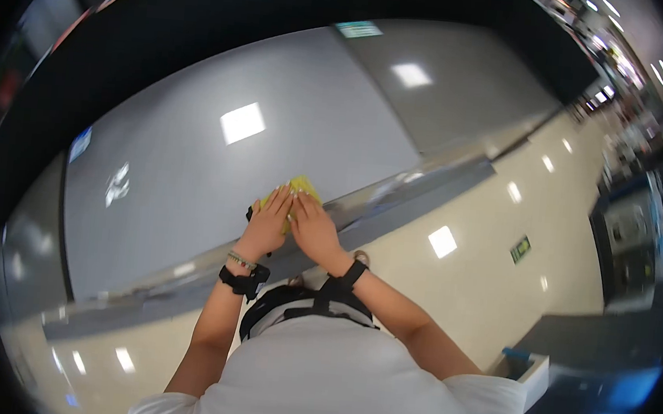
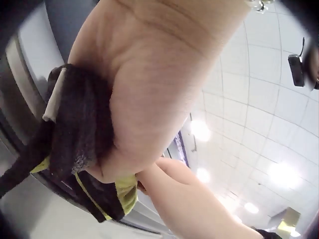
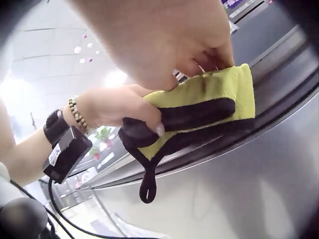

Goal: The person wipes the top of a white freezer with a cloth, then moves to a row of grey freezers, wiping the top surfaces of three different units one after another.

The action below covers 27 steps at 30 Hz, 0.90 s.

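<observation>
Grey panel (image 1: 190,195) crossed by a grey ledge (image 3: 279,114); the yellow cloth (image 3: 209,99), black-trimmed, lies pressed on that ledge at 12 o'clock of both hands; left hand (image 1: 265,229) grips its black end with curled fingers; right hand (image 1: 315,229) pinches the yellow top edge. Looks mid-wipe, with ledge toward 2 and 8 o'clock probably not yet done; no cleaned strip shows; cream tiles (image 1: 482,283) with light spots at 4 o'clock.

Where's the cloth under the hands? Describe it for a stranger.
Find the glossy grey panel; at its metal ledge the left hand and right hand meet. They hold a fuzzy yellow cloth with black straps, the only colour against that grey.
</observation>
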Tool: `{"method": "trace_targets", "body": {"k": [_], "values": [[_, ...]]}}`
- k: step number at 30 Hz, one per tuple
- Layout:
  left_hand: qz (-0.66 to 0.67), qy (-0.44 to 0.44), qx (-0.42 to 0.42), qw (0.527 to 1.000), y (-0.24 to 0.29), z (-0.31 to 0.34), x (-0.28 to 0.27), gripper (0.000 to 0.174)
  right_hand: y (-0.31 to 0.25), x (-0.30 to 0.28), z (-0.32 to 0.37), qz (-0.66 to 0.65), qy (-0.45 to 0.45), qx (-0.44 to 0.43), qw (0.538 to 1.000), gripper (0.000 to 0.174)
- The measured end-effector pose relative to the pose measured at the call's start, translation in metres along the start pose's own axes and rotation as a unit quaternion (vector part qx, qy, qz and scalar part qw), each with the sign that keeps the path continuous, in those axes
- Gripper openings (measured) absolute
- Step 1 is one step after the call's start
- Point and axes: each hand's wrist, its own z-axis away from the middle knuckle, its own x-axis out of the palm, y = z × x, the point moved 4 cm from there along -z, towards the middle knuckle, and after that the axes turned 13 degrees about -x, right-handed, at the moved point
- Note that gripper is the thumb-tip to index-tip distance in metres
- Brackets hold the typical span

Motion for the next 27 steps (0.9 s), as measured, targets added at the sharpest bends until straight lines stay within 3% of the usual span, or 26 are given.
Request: {"method": "trace_targets", "body": {"k": [7,10,16,20,27], "values": [[0.043,0.075,-0.21,0.974,-0.104,0.133,-0.036,0.076,-0.113,0.081,-0.033,-0.162,-0.089,-0.231,0.955,0.058],[0.05,0.107,-0.244,0.963,-0.129,0.17,-0.035,0.078,-0.148,0.095,-0.036,-0.197,-0.099,-0.283,0.934,0.063],[0.002,0.107,-0.257,0.96,-0.11,0.156,-0.042,0.078,-0.135,0.092,-0.035,-0.162,-0.111,-0.283,0.939,0.066],[-0.04,0.092,-0.164,0.981,-0.078,0.095,-0.024,0.077,-0.083,0.056,-0.027,-0.11,-0.095,-0.208,0.967,0.065],[-0.083,0.051,0.097,0.99,0.038,-0.046,0.014,0.08,0.043,-0.032,0.014,0.027,-0.034,0.014,0.999,0.062]]}}
